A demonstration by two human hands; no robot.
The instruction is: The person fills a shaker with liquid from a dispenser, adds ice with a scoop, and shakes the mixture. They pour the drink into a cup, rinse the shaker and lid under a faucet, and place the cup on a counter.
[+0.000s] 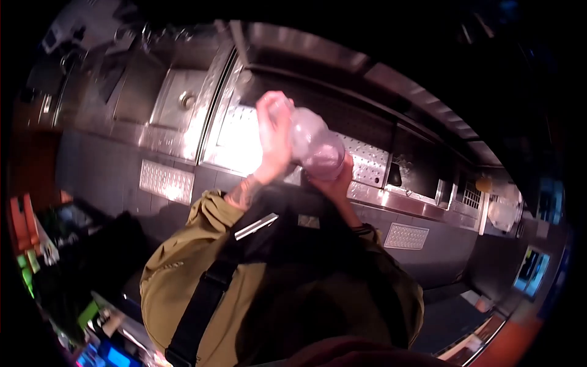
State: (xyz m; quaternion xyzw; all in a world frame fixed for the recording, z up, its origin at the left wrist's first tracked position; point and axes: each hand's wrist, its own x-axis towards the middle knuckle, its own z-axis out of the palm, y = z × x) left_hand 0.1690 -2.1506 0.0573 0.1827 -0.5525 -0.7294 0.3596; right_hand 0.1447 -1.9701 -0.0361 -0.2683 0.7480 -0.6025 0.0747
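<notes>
A clear, bulging container (pixel 315 144), shaped like a large bottle or jug, is held tilted over the steel counter (pixel 238 137). My left hand (pixel 274 131) curls around its narrower upper-left end; whether a cap is under the fingers I cannot make out. At the wider lower end, my right hand (pixel 339 185) grips the side and base, its fingers partly hidden by the container. The contents, if any, are too blurred to tell. Just right of it lies a perforated metal drainboard (pixel 367 160).
A steel sink (pixel 174 104) with a round drain is on the left. A small dark object (pixel 395 176) stands right of the drainboard. Farther right are a slotted grate (pixel 471 196), a whitish round container (pixel 502 214) and a lit screen (pixel 533 269). A raised steel ledge runs behind the counter.
</notes>
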